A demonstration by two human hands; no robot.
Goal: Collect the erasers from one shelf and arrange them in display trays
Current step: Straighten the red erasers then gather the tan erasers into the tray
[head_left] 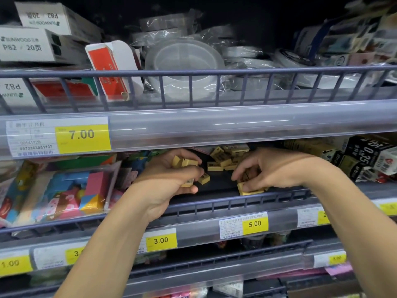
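Observation:
Small yellow erasers (223, 160) lie in a loose heap on the dark middle shelf (217, 181). My left hand (169, 179) is inside the shelf and grips several yellow erasers (184, 163) in its curled fingers. One eraser (204, 179) sits just beside its fingertips. My right hand (272, 168) reaches in from the right and pinches a yellow eraser (249, 189) near the shelf's front rail, with more erasers tucked under its palm.
A wire rail (236, 203) fronts the shelf, with price tags (254, 224) below. A clear box of colourful items (64, 190) stands left of the erasers, black and white boxes (369, 158) right. The upper shelf holds tape rolls (184, 67) and boxes.

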